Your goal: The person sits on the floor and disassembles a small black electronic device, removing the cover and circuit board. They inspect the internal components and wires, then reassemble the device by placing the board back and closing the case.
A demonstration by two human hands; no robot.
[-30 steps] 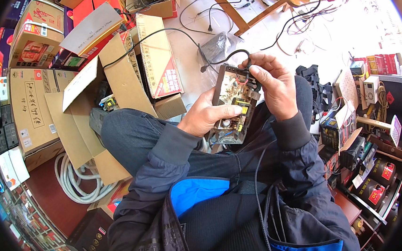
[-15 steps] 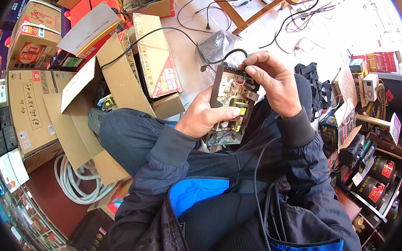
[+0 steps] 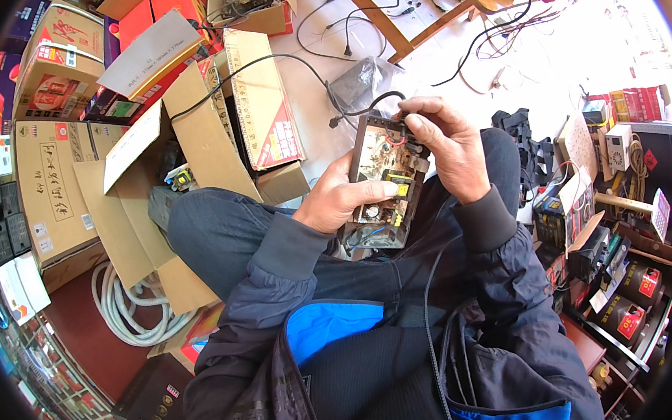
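Observation:
An opened dark electronic device case is held up above my legs, its circuit board and yellow-wrapped parts facing me. My left hand grips it along the left edge, with the thumb lying across the board. At the far end of the case, my right hand pinches with thumb and forefinger where a black power cord meets it. The fingertips hide the exact spot where the cord enters. From there the cord loops left toward the boxes. A red wire and a blue wire show inside the case.
Open cardboard boxes crowd the left, with a coil of pale hose below. Cables and a wooden stool are on the floor ahead. At right stand cable spools, a hammer-like wooden handle and assorted electrical parts.
My right hand has shifted slightly left at the cord end. The case has turned a little more upright, and the cord's loop has moved slightly left and down.

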